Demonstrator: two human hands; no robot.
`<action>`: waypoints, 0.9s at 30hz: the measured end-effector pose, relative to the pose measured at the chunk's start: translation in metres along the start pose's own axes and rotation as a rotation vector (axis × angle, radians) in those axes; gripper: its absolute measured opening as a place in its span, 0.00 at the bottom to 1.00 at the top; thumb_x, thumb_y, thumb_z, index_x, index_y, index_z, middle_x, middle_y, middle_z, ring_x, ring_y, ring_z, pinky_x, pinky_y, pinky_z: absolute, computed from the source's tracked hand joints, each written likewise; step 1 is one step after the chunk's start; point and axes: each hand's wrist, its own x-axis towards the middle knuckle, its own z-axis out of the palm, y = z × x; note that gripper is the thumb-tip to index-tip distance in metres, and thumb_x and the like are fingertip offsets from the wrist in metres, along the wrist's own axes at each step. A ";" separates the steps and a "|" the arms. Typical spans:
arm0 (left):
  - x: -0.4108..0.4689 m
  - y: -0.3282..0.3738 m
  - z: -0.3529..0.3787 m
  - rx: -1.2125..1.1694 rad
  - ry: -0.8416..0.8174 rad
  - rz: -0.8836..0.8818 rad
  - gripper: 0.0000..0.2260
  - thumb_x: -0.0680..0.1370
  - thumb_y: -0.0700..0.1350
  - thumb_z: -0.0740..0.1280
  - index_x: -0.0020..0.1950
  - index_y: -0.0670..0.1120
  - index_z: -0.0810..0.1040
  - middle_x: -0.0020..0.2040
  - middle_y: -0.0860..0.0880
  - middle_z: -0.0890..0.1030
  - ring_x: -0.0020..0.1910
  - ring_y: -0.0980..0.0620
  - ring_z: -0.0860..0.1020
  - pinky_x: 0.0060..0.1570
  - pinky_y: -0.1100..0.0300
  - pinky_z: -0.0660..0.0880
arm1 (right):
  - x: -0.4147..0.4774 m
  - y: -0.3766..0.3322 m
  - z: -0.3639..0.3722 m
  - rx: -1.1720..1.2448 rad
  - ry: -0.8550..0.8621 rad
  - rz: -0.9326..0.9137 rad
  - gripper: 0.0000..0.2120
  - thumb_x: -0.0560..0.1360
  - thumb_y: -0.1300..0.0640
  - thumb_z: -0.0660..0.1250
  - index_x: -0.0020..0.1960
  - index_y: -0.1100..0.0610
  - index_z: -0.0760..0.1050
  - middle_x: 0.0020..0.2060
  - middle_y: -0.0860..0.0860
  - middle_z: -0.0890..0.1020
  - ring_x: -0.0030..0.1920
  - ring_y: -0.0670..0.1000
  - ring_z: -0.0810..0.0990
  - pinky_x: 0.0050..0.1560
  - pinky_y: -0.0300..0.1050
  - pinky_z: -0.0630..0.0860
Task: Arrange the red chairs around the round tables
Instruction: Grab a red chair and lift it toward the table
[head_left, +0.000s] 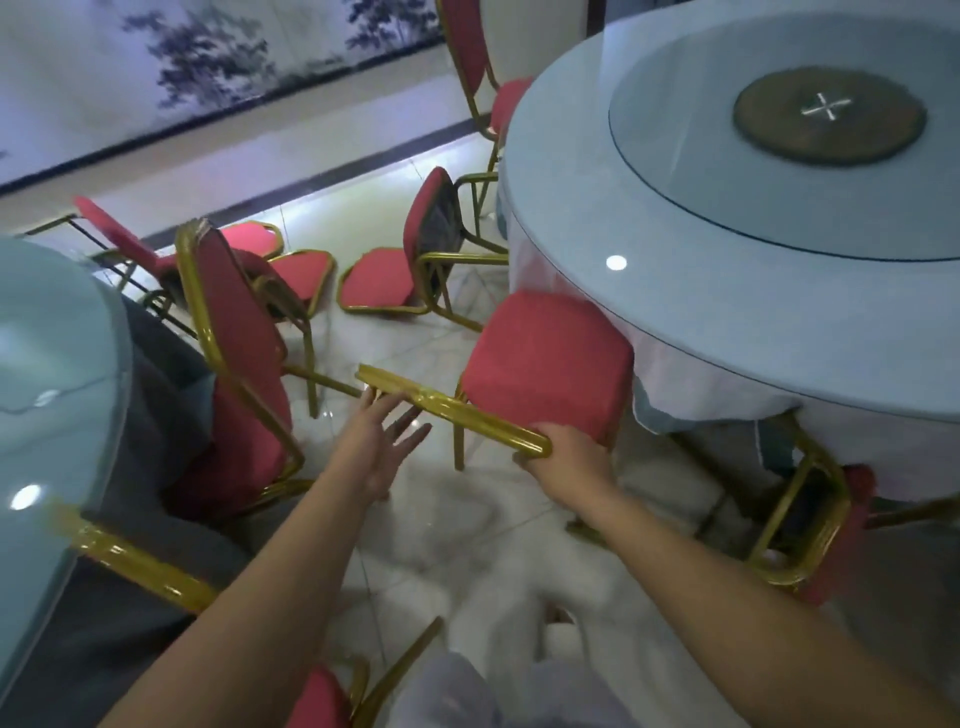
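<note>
Red seat meets the right-hand table, with more chairs waiting on the floor

Red chair (545, 364) stands with its seat at the edge of the right round table (727, 322), just beside the cloth. The right hand (566, 457) curls round one end of its gold top rail (457, 410), while the left hand (379, 441), fingers straight and spread, only touches the other end. A far chair (462, 47) and a near chair (810, 525) sit at the same table. Tipped chairs (384, 283) lie on the tiled floor (467, 499) between the tables, and another chair (244, 332) stands beside the left table (47, 364). The job looks partway done.
</note>
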 end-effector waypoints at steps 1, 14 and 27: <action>0.003 0.005 0.015 0.067 -0.053 0.009 0.15 0.78 0.42 0.68 0.60 0.59 0.79 0.58 0.53 0.82 0.59 0.46 0.79 0.55 0.44 0.79 | 0.015 -0.004 -0.012 0.024 -0.022 0.033 0.10 0.73 0.40 0.66 0.47 0.44 0.79 0.40 0.45 0.82 0.44 0.55 0.82 0.42 0.46 0.74; 0.077 0.035 0.096 0.359 -0.220 0.013 0.48 0.74 0.52 0.74 0.74 0.70 0.36 0.71 0.56 0.71 0.67 0.47 0.73 0.57 0.43 0.72 | 0.118 -0.024 -0.037 0.033 0.023 0.107 0.11 0.75 0.42 0.66 0.40 0.47 0.79 0.33 0.44 0.82 0.35 0.48 0.80 0.34 0.42 0.72; 0.181 0.141 -0.015 0.397 -0.195 -0.157 0.35 0.74 0.61 0.70 0.77 0.55 0.60 0.73 0.50 0.68 0.61 0.48 0.73 0.47 0.49 0.81 | 0.198 -0.165 -0.028 -0.095 -0.230 0.043 0.10 0.71 0.57 0.68 0.51 0.46 0.78 0.40 0.47 0.83 0.40 0.47 0.82 0.40 0.45 0.77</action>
